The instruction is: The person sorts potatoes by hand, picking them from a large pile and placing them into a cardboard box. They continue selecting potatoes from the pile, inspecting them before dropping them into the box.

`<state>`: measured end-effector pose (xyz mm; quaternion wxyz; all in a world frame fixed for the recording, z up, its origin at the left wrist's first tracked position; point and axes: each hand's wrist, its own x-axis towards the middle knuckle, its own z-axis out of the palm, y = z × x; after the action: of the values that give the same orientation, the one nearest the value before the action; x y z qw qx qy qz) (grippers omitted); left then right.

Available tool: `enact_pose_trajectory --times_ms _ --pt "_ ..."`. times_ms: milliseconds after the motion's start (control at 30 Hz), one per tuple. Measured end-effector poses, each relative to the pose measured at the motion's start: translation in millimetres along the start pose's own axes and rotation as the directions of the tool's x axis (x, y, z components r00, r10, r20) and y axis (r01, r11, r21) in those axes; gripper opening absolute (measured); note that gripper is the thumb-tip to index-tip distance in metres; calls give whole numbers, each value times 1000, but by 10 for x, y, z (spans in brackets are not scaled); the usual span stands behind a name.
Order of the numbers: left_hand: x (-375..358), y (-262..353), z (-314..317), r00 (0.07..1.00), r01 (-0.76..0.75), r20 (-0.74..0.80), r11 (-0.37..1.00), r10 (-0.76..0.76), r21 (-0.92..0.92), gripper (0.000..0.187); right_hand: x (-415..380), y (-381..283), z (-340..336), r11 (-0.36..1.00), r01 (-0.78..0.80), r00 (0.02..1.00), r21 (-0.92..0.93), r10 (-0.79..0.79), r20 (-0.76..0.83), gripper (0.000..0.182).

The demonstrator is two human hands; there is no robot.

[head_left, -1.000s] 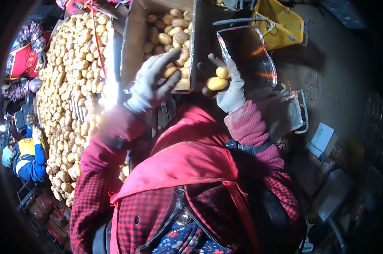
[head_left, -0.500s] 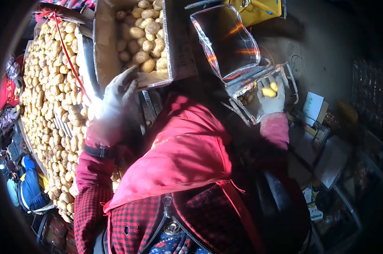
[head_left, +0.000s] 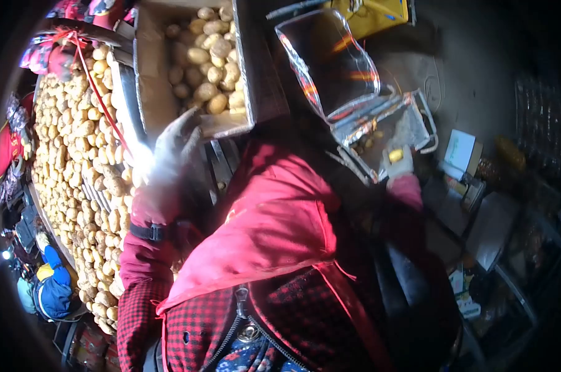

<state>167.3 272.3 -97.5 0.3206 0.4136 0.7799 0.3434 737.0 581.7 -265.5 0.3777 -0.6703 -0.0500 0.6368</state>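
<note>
My left hand (head_left: 174, 142), in a pale glove, is open with its fingers stretched toward the near edge of a cardboard box (head_left: 151, 93). Potatoes (head_left: 213, 75) lie inside that box. Strong light washes out part of the glove. Over at the right, my gloved right hand (head_left: 399, 165) is closed around a small yellow potato (head_left: 395, 155). It hangs over the near side of a metal-framed bin (head_left: 410, 130), where a few small potatoes (head_left: 368, 141) lie at the left.
A sloping bed of potatoes (head_left: 76, 173) fills the left, crossed by a red cord (head_left: 100, 90). Other people work along its far side, one in a blue jacket (head_left: 56, 294). A yellow container (head_left: 379, 18) stands at the back; cartons (head_left: 460, 152) lie at right.
My right hand has drawn back toward me over the bin; one potato shows in it now where two showed before. My left hand stays by the box, its fingertips slightly lower.
</note>
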Motion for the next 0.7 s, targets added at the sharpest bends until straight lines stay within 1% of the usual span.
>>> enact_pose_trajectory --times_ms 33,100,133,200,233,300,333,367,400,433,467,533,567,633,667,700 --pt "5 -16 -13 999 -32 -12 999 32 31 43 -95 -19 46 999 27 998 28 -29 59 32" --pt "20 87 -51 997 -79 -13 988 81 131 44 -49 -94 97 991 0 972 133 -31 233 35" --pt "20 101 -55 995 -91 -26 983 96 163 43 -1 -150 203 991 6 965 136 -42 257 35" --pt "18 132 -51 991 -118 -32 971 128 209 43 -271 -222 560 981 68 919 179 -131 372 39" --pt "20 118 -52 990 -124 -42 970 136 210 43 -451 -251 775 981 72 914 182 -138 382 39" --pt "5 56 -44 993 -111 -30 978 118 175 43 -774 -288 1206 980 193 871 49 -194 452 45" --pt "4 141 -70 993 -110 -25 976 117 188 45 -860 -298 1347 982 190 888 2 -173 427 43" --pt "-8 160 -67 993 -110 -19 976 115 186 45 -878 -294 1384 982 188 873 -30 -153 463 45" --pt "-10 171 -66 993 -109 -17 978 113 176 45 -864 -333 1373 995 83 848 -61 -38 529 42" --pt "6 177 -74 993 -110 -23 980 116 167 44 -848 -392 1412 995 -15 802 -100 72 593 40" --pt "22 168 -81 992 -116 -36 979 123 166 44 -813 -424 1505 995 -6 795 -100 65 603 40" --pt "4 122 -76 994 -105 -21 976 111 189 44 -903 -469 1798 980 27 776 -199 105 621 44" --pt "3 99 -69 993 -104 -34 977 112 188 44 -923 -522 2041 979 33 769 -202 104 630 44" --pt "-11 62 -71 994 -86 -43 966 99 243 42 -997 -707 2754 994 91 872 62 -109 477 56" --pt "-21 85 -69 998 -40 -43 977 50 212 42 -1064 -915 3031 988 133 822 81 -156 548 53" --pt "-26 120 -80 997 -35 -57 977 48 212 42 -1151 -1121 3277 979 174 763 104 -201 615 52"
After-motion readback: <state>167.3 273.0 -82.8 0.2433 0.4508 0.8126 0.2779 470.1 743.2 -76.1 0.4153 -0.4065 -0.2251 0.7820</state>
